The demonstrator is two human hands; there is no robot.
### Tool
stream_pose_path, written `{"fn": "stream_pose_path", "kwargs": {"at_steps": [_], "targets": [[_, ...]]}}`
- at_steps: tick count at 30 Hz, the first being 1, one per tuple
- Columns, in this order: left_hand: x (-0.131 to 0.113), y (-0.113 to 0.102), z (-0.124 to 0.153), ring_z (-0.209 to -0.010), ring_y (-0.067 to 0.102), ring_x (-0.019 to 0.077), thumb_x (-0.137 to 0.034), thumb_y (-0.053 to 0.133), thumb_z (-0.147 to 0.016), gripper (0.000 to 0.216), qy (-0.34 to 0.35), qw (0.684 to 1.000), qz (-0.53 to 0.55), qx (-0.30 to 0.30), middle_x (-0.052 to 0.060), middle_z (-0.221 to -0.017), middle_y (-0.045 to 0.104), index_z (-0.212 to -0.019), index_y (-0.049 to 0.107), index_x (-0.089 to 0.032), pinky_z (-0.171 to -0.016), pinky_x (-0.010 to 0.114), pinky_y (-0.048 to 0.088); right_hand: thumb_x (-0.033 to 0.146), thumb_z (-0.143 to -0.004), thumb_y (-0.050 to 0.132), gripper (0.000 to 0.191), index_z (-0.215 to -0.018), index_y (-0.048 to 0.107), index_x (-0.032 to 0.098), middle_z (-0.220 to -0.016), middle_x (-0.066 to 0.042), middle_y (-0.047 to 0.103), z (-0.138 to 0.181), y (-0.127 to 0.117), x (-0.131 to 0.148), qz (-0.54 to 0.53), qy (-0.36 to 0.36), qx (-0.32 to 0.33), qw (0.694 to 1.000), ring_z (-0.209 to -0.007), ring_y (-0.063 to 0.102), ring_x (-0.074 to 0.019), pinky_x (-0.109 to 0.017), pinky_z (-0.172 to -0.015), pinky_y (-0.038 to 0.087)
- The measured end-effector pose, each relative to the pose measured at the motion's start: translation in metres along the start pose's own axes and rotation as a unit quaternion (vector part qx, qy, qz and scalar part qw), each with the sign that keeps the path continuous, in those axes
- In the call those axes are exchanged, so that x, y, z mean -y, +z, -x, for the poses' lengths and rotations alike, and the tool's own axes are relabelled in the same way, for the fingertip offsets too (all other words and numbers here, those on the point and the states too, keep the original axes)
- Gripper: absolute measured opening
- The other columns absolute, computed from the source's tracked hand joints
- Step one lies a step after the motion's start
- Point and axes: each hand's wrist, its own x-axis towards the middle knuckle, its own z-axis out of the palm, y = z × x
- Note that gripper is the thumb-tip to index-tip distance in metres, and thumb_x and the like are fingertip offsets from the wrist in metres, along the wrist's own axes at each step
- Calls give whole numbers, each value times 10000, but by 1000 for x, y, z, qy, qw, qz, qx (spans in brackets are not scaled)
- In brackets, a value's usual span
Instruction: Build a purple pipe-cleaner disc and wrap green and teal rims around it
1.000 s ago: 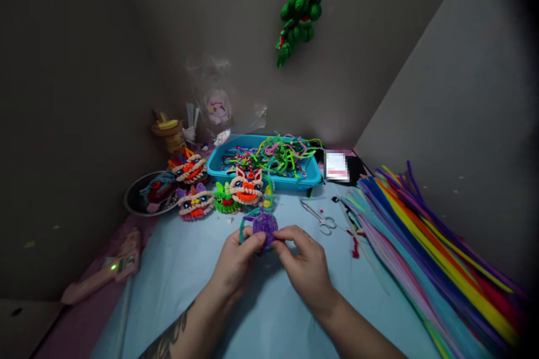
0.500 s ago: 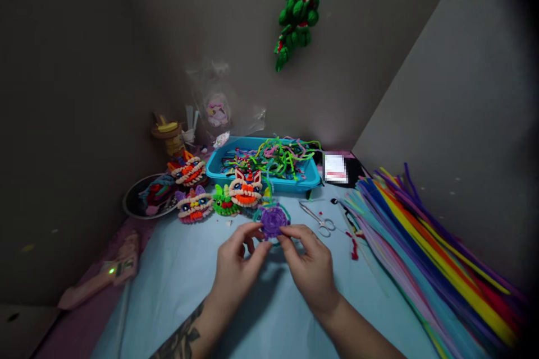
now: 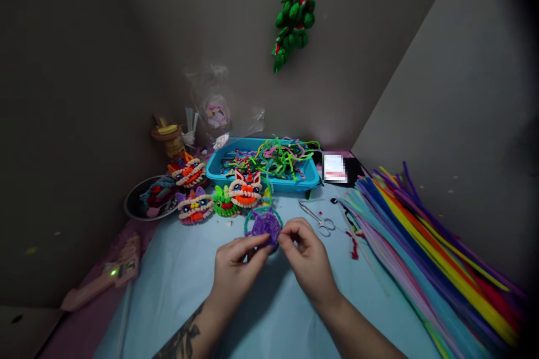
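Note:
Between my hands, above the blue tabletop, is a round purple pipe-cleaner coil (image 3: 266, 226) with a teal pipe cleaner (image 3: 247, 220) looped around it. My left hand (image 3: 240, 261) pinches the coil's lower edge between thumb and fingers. At the coil's right edge, my right hand (image 3: 305, 252) has its thumb and fingertips pressed together. They seem to grip the end of a purple pipe cleaner, though the fingertips cover most of it. Just behind the coil sits an orange and cream lion-head figure (image 3: 245, 190).
Scissors (image 3: 319, 219) lie right of my hands. Behind stands a blue tray (image 3: 290, 184) of pipe-cleaner scraps. Long pipe cleaners (image 3: 438, 235) spread along the right side. At left are more figures (image 3: 195, 206), a metal bowl (image 3: 145, 216) and a pink glue gun (image 3: 113, 275).
The purple coil has shifted slightly left and down, showing more of the teal loop. My right fingers have moved from the coil's front to its right edge.

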Motion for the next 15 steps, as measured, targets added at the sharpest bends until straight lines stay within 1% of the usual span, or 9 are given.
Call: {"fn": "stream_pose_path", "kwargs": {"at_steps": [2,4,6,8,10,12,15], "targets": [[2,1,1,-437,525,87,-201,721,-701,117,-21,1000,9,11,-6,-551,678,-804,772,-177,-463,181,443,240,-788,599,65,-762,547,211,-763,7,523,-2,-1,-3,-38,53,8,998,-711,499,-149,-255,-653,410],[5,2,1,-434,507,85,-218,718,-699,120,-60,998,21,24,-8,-527,656,-796,774,-177,-449,179,426,273,-774,623,100,-785,545,212,-747,18,514,-3,-1,-7,-68,96,17,993,-675,475,-139,-248,-632,397],[8,3,1,-431,498,84,-233,713,-696,138,-107,993,41,31,-9,-512,641,-804,774,-171,-441,179,418,307,-761,645,132,-755,557,209,-759,15,511,-4,-2,-8,-82,108,18,991,-699,480,-144,-246,-643,390],[10,4,-1,-442,514,90,-246,711,-687,166,-147,987,66,26,-1,-526,653,-819,770,-164,-448,183,428,345,-746,662,165,-707,588,202,-850,-14,536,-5,-2,-8,-92,112,9,989,-800,515,-166,-255,-685,399],[11,4,-3,-474,552,104,-259,718,-672,191,-174,981,89,8,17,-575,686,-827,766,-159,-472,193,455,385,-731,676,188,-699,645,203,-1018,-53,553,-5,-2,-7,-109,125,-1,986,-963,531,-210,-282,-763,413],[10,4,-5,-520,595,121,-266,728,-657,204,-189,976,107,-12,34,-632,717,-826,763,-158,-507,204,486,403,-718,693,188,-731,702,216,-1183,-75,529,-4,-1,-7,-123,134,4,983,-1116,498,-249,-325,-874,400],[7,3,-6,-594,647,147,-260,735,-647,196,-190,974,120,-19,53,-713,748,-813,762,-160,-573,225,524,398,-701,723,175,-750,739,230,-1292,-80,497,-3,0,-7,-137,141,28,980,-1217,452,-271,-373,-998,335]]}}
